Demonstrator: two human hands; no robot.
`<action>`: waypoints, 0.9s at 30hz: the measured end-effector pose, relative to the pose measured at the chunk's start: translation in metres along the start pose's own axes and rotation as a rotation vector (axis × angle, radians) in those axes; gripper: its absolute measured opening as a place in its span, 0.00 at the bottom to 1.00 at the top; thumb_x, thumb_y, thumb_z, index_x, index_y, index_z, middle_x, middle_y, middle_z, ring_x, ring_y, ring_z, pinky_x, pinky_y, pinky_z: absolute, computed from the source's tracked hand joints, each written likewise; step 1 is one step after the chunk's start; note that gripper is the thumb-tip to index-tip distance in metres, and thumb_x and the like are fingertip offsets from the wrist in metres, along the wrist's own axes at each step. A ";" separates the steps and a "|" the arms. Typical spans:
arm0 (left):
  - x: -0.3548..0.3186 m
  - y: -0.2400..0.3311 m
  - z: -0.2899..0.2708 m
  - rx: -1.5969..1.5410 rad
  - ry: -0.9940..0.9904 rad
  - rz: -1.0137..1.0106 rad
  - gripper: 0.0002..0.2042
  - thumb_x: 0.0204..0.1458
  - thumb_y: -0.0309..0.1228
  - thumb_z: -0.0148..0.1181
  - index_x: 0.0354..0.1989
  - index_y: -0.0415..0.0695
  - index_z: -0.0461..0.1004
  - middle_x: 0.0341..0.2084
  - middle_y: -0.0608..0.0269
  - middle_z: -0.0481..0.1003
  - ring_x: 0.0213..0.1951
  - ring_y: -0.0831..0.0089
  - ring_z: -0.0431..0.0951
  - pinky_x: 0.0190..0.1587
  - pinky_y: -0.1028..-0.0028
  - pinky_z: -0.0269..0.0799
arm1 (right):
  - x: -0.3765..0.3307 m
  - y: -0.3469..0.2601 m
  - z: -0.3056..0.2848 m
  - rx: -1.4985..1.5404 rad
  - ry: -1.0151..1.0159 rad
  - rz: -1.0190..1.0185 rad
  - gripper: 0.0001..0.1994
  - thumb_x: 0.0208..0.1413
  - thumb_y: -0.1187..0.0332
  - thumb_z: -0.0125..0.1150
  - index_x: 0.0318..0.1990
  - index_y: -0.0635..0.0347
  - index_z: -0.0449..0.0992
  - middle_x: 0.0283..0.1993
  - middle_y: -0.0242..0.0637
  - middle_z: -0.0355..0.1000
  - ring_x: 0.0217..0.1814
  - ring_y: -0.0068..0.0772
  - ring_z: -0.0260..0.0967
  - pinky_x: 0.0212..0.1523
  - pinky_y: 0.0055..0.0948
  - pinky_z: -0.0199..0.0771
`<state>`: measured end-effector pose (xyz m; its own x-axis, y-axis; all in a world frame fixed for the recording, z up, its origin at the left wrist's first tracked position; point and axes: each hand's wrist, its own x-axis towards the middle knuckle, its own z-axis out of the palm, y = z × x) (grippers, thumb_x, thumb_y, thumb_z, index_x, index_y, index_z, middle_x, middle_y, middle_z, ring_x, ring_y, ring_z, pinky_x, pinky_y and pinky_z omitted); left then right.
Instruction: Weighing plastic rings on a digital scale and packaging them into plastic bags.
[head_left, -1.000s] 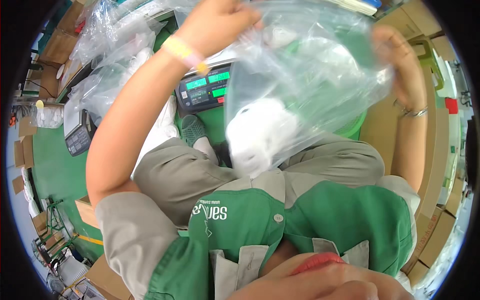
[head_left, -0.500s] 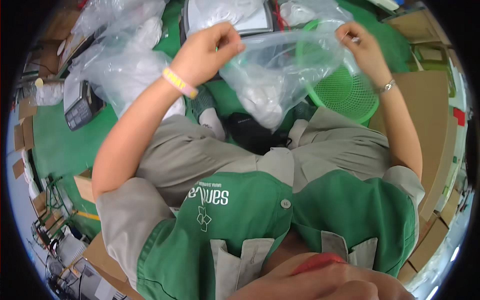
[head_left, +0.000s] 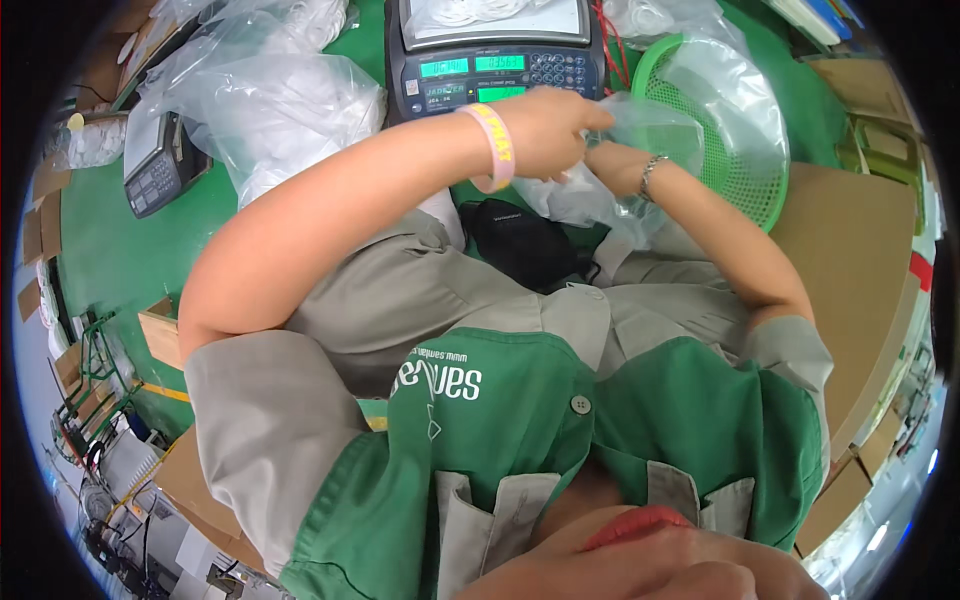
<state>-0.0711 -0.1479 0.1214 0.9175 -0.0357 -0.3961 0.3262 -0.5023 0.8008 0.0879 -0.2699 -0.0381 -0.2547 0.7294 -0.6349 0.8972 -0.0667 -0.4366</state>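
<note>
A clear plastic bag (head_left: 577, 203) with white contents in its lower part hangs between my knees. My left hand (head_left: 548, 130), with a pink wristband, is closed on the bag's upper part. Right beside it my right hand (head_left: 616, 168), with a metal bracelet, is closed on the gathered plastic. A loose flap of the bag stands out beyond the fingers. The fingertips partly hide each other. Just beyond my left hand is a counting scale (head_left: 420, 92) with lit green displays and white pieces in plastic on its pan.
A green mesh basket (head_left: 768, 205) with clear plastic in it stands at the right, by a large cardboard sheet (head_left: 850, 240). Large clear bags of white pieces (head_left: 290, 120) lie at the left, near a second scale (head_left: 155, 180). A black pouch-like item (head_left: 525, 243) lies between my feet.
My hands have come together from holding the bag's mouth spread wide, and the bag's top is now bunched. The scale's displays have come into view.
</note>
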 end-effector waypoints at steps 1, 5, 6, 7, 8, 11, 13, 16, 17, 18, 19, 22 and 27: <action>0.001 0.002 0.008 0.029 -0.031 0.064 0.27 0.41 0.18 0.38 0.55 0.41 0.61 0.49 0.49 0.66 0.32 0.66 0.75 0.38 0.70 0.71 | 0.013 0.004 0.008 0.121 0.110 -0.038 0.11 0.44 0.69 0.54 0.37 0.57 0.74 0.37 0.44 0.72 0.46 0.46 0.67 0.44 0.37 0.67; 0.000 -0.001 0.055 0.073 -0.087 0.466 0.28 0.42 0.18 0.40 0.57 0.37 0.56 0.55 0.45 0.59 0.48 0.55 0.67 0.51 0.65 0.62 | 0.064 0.006 0.048 -0.094 0.346 0.054 0.11 0.44 0.70 0.54 0.37 0.57 0.74 0.37 0.44 0.72 0.45 0.46 0.67 0.44 0.37 0.67; -0.006 0.003 0.058 0.023 -0.205 0.417 0.27 0.42 0.19 0.40 0.57 0.36 0.56 0.54 0.46 0.59 0.51 0.52 0.64 0.53 0.64 0.60 | 0.076 0.002 0.055 -0.128 0.312 0.060 0.11 0.44 0.70 0.54 0.37 0.57 0.74 0.37 0.44 0.72 0.45 0.46 0.67 0.44 0.37 0.67; -0.008 0.003 0.059 0.023 -0.225 0.400 0.27 0.42 0.19 0.40 0.57 0.36 0.56 0.54 0.46 0.60 0.50 0.52 0.64 0.53 0.64 0.61 | 0.075 0.002 0.067 -0.162 0.255 0.114 0.11 0.44 0.70 0.54 0.38 0.58 0.73 0.37 0.44 0.72 0.45 0.46 0.67 0.44 0.37 0.67; -0.011 0.004 0.062 0.019 -0.240 0.379 0.27 0.41 0.19 0.40 0.57 0.35 0.55 0.53 0.46 0.60 0.50 0.52 0.65 0.52 0.64 0.61 | 0.072 0.001 0.075 -0.175 0.230 0.120 0.11 0.44 0.70 0.54 0.38 0.58 0.73 0.37 0.44 0.72 0.44 0.46 0.68 0.44 0.37 0.67; -0.012 -0.001 0.058 0.012 -0.236 0.322 0.28 0.42 0.19 0.41 0.57 0.36 0.55 0.53 0.46 0.60 0.49 0.51 0.65 0.52 0.64 0.61 | 0.063 -0.001 0.096 -0.175 0.188 0.127 0.12 0.43 0.71 0.53 0.38 0.58 0.73 0.37 0.44 0.72 0.44 0.46 0.68 0.43 0.37 0.67; -0.012 -0.005 0.055 -0.001 -0.213 0.334 0.28 0.42 0.19 0.41 0.57 0.36 0.55 0.54 0.46 0.59 0.49 0.51 0.65 0.52 0.65 0.61 | 0.056 -0.003 0.103 -0.177 0.181 0.134 0.12 0.43 0.71 0.53 0.38 0.58 0.73 0.37 0.44 0.72 0.44 0.46 0.68 0.43 0.37 0.67; -0.011 -0.008 0.053 -0.007 -0.199 0.359 0.28 0.42 0.19 0.40 0.58 0.36 0.54 0.56 0.47 0.58 0.49 0.51 0.65 0.52 0.64 0.61 | 0.052 -0.003 0.107 -0.148 0.176 0.136 0.12 0.43 0.72 0.53 0.38 0.58 0.73 0.37 0.44 0.72 0.43 0.46 0.68 0.43 0.37 0.67; -0.012 -0.001 0.049 0.020 -0.212 0.340 0.28 0.42 0.19 0.40 0.58 0.35 0.54 0.56 0.47 0.57 0.50 0.51 0.65 0.52 0.64 0.61 | 0.048 -0.002 0.109 -0.149 0.177 0.144 0.12 0.43 0.72 0.53 0.39 0.58 0.73 0.37 0.44 0.72 0.43 0.46 0.68 0.43 0.37 0.67; -0.011 0.002 0.047 0.047 -0.222 0.319 0.28 0.42 0.19 0.40 0.58 0.35 0.54 0.56 0.47 0.57 0.50 0.51 0.65 0.52 0.64 0.61 | 0.046 -0.003 0.106 -0.137 0.181 0.143 0.12 0.43 0.72 0.53 0.39 0.58 0.73 0.37 0.44 0.72 0.43 0.46 0.68 0.43 0.37 0.67; -0.011 -0.001 0.050 0.035 -0.178 0.358 0.28 0.42 0.19 0.40 0.58 0.35 0.54 0.56 0.47 0.57 0.50 0.51 0.65 0.52 0.64 0.61 | 0.044 -0.003 0.105 -0.129 0.183 0.141 0.12 0.43 0.72 0.53 0.39 0.58 0.73 0.37 0.44 0.72 0.43 0.46 0.68 0.43 0.37 0.67; -0.010 -0.007 0.056 0.016 -0.074 0.442 0.28 0.42 0.19 0.40 0.57 0.35 0.55 0.56 0.46 0.57 0.51 0.51 0.64 0.54 0.65 0.60 | 0.038 -0.004 0.100 -0.100 0.195 0.141 0.13 0.43 0.72 0.53 0.39 0.58 0.73 0.37 0.44 0.72 0.42 0.45 0.69 0.43 0.36 0.68; -0.009 -0.002 0.048 0.071 -0.076 0.297 0.27 0.41 0.19 0.41 0.56 0.33 0.56 0.55 0.44 0.58 0.54 0.51 0.61 0.56 0.66 0.58 | 0.006 -0.015 0.065 0.039 0.234 0.147 0.13 0.42 0.73 0.53 0.40 0.59 0.72 0.37 0.44 0.72 0.41 0.45 0.69 0.43 0.36 0.68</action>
<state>-0.0909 -0.1885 0.1018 0.9498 -0.2528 -0.1843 0.0277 -0.5191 0.8543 0.0498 -0.3084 -0.0770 -0.0286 0.8472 -0.5305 0.9027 -0.2060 -0.3777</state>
